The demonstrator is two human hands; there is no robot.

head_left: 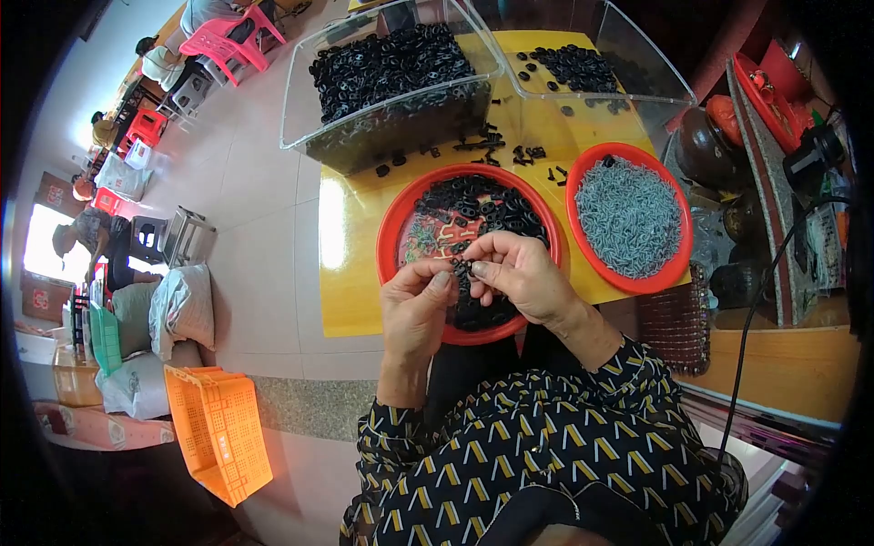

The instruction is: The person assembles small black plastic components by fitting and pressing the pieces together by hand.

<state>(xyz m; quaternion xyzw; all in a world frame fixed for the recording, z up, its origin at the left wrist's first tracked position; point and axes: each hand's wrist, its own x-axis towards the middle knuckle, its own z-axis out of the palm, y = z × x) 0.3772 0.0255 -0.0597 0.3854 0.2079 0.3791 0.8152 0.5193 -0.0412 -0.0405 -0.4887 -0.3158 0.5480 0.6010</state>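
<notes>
My left hand (414, 305) and my right hand (519, 270) meet above the near part of a red plate (393, 227) that holds many small black plastic parts (482, 205). Between the fingertips of both hands sits one small black part (461, 269). Both hands pinch it together. To the right lies a second red plate (678, 264) filled with small grey metal pieces (628, 214). Both plates rest on a yellow table (350, 273).
Two clear plastic bins stand at the back of the table: the left bin (300, 109) full of black parts, the right bin (660, 77) nearly bare. Loose black parts (492, 150) lie between them. An orange crate (218, 432) and sacks (177, 309) sit on the floor at left.
</notes>
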